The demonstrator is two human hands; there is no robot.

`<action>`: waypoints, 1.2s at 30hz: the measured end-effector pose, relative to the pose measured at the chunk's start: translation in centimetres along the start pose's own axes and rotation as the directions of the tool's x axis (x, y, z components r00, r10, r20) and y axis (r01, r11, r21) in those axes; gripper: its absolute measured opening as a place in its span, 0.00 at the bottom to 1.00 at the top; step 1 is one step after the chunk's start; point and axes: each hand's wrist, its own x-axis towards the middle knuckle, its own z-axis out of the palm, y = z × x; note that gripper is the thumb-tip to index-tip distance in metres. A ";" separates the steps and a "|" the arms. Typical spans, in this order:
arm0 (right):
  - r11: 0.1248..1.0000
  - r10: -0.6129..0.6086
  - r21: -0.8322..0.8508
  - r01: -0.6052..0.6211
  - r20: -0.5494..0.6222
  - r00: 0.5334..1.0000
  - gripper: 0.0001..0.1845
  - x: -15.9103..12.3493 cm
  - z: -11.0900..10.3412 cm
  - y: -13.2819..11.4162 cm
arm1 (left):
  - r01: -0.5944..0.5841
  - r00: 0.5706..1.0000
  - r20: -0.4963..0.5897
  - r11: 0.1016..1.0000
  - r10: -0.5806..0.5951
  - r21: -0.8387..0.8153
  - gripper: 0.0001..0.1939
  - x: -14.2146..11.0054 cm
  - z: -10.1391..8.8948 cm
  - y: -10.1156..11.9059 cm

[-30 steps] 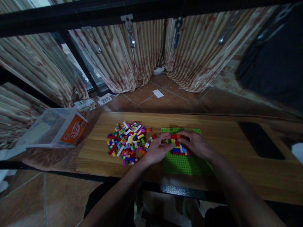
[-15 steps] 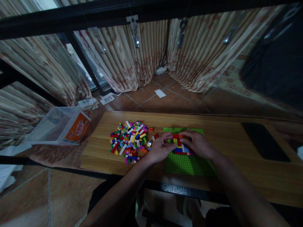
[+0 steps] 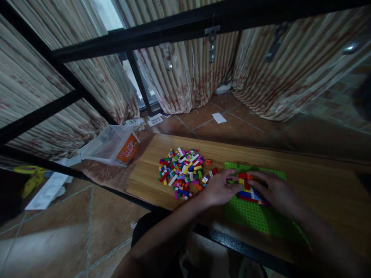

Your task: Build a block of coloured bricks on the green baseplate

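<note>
On the green baseplate (image 3: 249, 217) sits a flat build of toy bricks (image 3: 245, 195) in red, yellow, blue and other colours. My left hand (image 3: 220, 188) is at the build's left side, its thumb and fingers apart with nothing visible between them. From the right, my right hand (image 3: 276, 190) reaches over the build. Its fingertips close in at an orange toy brick (image 3: 249, 176) on the top edge, and the hand covers the right part of the build.
A pile of loose bricks (image 3: 182, 170) lies left of the baseplate on the wooden table (image 3: 147, 162). Between them is a single orange brick (image 3: 208, 162). A clear plastic bin (image 3: 108, 143) with an orange label stands beyond the table's left end. A black rail (image 3: 226, 242) runs along the near edge.
The view has swung left, so the table and bricks appear farther right. Both hands stay at the build, with little visible change in their grip.
</note>
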 end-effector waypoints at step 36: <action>0.998 0.066 -0.016 -0.066 -0.025 0.998 0.21 -0.1 -1.4 -1.1 | -0.129 0.988 0.070 0.487 0.137 0.864 0.04 -1.8 -8.6 5.3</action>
